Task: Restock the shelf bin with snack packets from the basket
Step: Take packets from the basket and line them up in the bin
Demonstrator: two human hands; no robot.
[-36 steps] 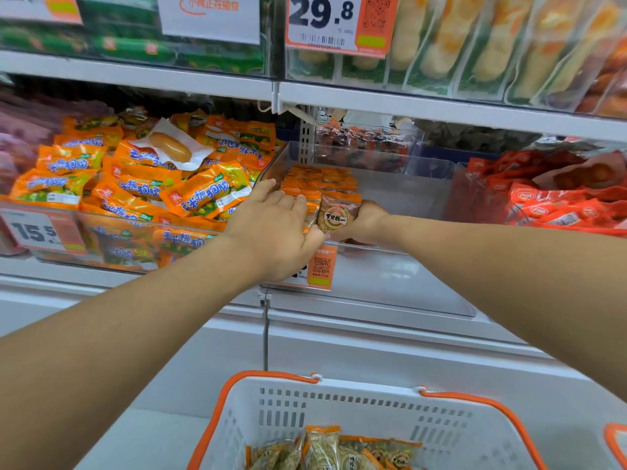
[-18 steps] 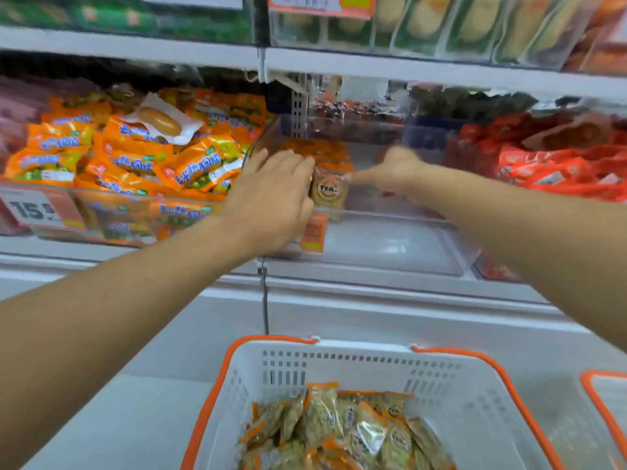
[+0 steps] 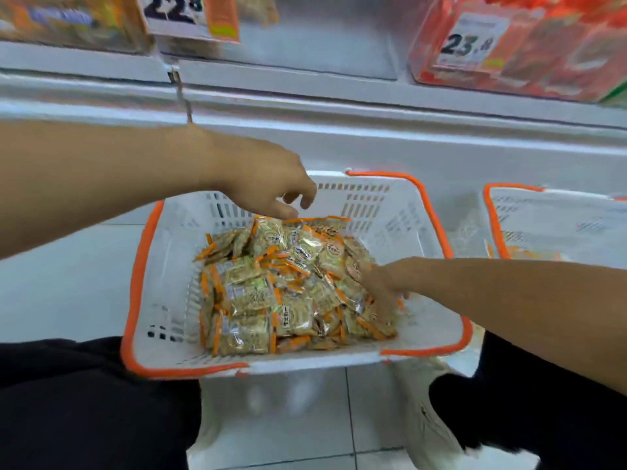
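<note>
both hands (image 3: 258, 178) (image 3: 383, 286) reach over packets (image 3: 271, 290) in basket (image 3: 142, 266).

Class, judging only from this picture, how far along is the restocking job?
Done: nothing here shows it. In hand: the right hand is in the snack packets; the left hand hovers over them, holding nothing. Left: the basket still holds a large pile.

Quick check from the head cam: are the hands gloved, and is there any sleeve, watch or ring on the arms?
No gloves: the left hand and right hand are bare. Both forearms are uncovered as far as the frame shows, with no sleeve, watch or band. The blur is too strong to rule out a ring.
</note>
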